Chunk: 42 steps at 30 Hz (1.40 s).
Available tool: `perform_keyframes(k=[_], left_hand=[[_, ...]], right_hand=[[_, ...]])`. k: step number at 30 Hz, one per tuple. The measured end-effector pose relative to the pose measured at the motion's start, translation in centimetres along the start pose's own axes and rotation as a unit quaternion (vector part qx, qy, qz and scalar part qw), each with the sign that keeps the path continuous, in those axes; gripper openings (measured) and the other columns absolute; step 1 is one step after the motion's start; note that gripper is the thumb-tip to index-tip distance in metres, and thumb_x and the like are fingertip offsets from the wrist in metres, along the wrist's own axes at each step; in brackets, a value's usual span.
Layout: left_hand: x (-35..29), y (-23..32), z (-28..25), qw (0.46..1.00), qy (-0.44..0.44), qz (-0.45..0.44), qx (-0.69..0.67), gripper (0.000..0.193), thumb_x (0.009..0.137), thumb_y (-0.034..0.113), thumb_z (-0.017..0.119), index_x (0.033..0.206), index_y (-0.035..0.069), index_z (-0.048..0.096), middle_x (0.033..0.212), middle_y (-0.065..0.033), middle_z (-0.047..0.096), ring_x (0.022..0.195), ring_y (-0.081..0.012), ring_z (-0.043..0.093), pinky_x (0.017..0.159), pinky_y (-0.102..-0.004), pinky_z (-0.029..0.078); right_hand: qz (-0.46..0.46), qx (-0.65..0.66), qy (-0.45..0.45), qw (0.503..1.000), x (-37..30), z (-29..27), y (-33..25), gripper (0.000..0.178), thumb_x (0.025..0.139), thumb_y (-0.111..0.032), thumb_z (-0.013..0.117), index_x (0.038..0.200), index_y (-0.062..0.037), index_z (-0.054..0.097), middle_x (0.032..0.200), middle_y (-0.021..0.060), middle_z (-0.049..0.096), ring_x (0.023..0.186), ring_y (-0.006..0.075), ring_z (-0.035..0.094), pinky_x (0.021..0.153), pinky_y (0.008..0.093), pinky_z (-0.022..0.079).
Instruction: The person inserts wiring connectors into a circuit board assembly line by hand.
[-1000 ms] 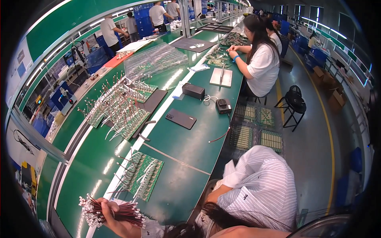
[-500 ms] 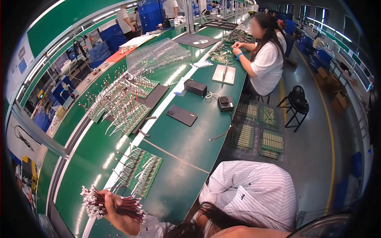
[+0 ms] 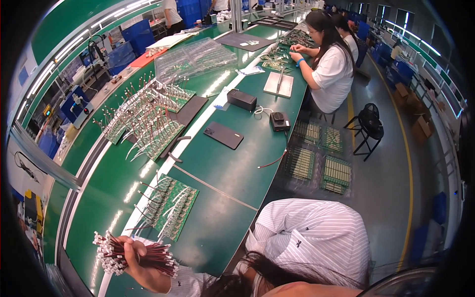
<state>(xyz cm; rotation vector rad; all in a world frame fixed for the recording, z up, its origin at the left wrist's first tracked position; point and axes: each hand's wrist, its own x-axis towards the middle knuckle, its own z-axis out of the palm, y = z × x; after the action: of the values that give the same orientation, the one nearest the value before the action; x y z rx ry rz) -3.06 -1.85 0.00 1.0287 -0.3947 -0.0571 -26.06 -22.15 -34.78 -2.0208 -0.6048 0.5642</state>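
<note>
At the lower left, my left hand [image 3: 138, 262] is closed around a thick bundle of thin dark-red and black wire cables [image 3: 157, 258] with small white plugs at their ends. It is over the near end of the green bench, just below a green circuit board panel [image 3: 174, 208]. White and dark wires are attached to that panel, some standing up from it. My right hand is out of view; a striped sleeve or garment [image 3: 307, 237] fills the lower middle.
More wired circuit boards [image 3: 153, 119] stand beyond the panel. A black phone [image 3: 223, 135], a black power adapter [image 3: 242, 99] and a single cable [image 3: 272, 160] lie on the bench [image 3: 222, 173]. Bare boards [image 3: 336, 171] lie low beside the bench. A co-worker [image 3: 329, 69] sits farther along. A black stool [image 3: 368, 126] stands right.
The whole view has shifted slightly, so the bench things sit a little farther left and up. My left hand keeps its hold on the cable bundle.
</note>
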Motion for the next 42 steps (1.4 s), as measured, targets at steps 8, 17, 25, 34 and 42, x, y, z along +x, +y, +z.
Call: perform_keyframes(k=[8, 17, 25, 34, 42], left_hand=[[0.0, 0.0, 0.1, 1.0, -0.02, -0.013, 0.01, 0.012, 0.084, 0.008, 0.047, 0.093, 0.002, 0.046, 0.073, -0.0009, 0.046, 0.055, -0.0046, 0.037, 0.048, -0.0164, 0.032], [-0.8, 0.0, 1.2, 1.0, 0.005, -0.013, 0.018, 0.01, 0.084, 0.009, 0.047, 0.091, 0.002, 0.045, 0.068, -0.0002, 0.041, 0.055, -0.0039, 0.036, 0.047, -0.0163, 0.032], [-0.2, -0.2, 1.0, 1.0, -0.01, -0.007, -0.002, 0.018, 0.083, 0.007, 0.047, 0.1, 0.001, 0.045, 0.084, -0.0012, 0.048, 0.056, -0.0045, 0.037, 0.049, -0.0161, 0.032], [0.4, -0.7, 1.4, 0.998, 0.004, -0.061, -0.009, 0.021, 0.076, 0.0, 0.053, 0.096, 0.001, 0.047, 0.08, -0.0048, 0.05, 0.057, -0.0082, 0.042, 0.05, -0.0191, 0.034], [0.1, 0.6, -1.0, 0.998, -0.03, -0.059, 0.014, 0.013, 0.076, 0.005, 0.057, 0.087, 0.0, 0.052, 0.077, -0.0072, 0.057, 0.056, -0.0086, 0.048, 0.05, -0.0201, 0.038]], right_hand=[[-0.036, 0.055, 0.001, 0.998, -0.4, -2.4, -1.2, 0.043, 0.064, -0.023, 0.056, 0.097, 0.0026, 0.049, 0.091, 0.0132, 0.054, 0.085, 0.0253, 0.053, 0.074, 0.0334, 0.042], [-0.084, 0.11, 0.017, 0.99, -0.2, -5.8, -3.0, 0.047, 0.063, -0.024, 0.056, 0.1, 0.0031, 0.048, 0.093, 0.0124, 0.053, 0.087, 0.0237, 0.052, 0.076, 0.032, 0.041], [-0.121, 0.18, 0.041, 0.975, 0.2, -6.6, -5.9, 0.05, 0.062, -0.025, 0.056, 0.102, 0.0034, 0.047, 0.095, 0.0118, 0.052, 0.089, 0.0223, 0.051, 0.078, 0.0307, 0.04], [-0.196, 0.266, -0.165, 0.93, 5.6, -9.8, -9.7, 0.054, 0.062, -0.026, 0.057, 0.105, 0.0039, 0.046, 0.098, 0.011, 0.051, 0.091, 0.0207, 0.051, 0.08, 0.0292, 0.039], [-0.237, 0.344, -0.357, 0.836, 10.4, -10.9, -16.0, 0.057, 0.061, -0.027, 0.057, 0.108, 0.0042, 0.045, 0.1, 0.0104, 0.051, 0.092, 0.0192, 0.05, 0.082, 0.0279, 0.038]])
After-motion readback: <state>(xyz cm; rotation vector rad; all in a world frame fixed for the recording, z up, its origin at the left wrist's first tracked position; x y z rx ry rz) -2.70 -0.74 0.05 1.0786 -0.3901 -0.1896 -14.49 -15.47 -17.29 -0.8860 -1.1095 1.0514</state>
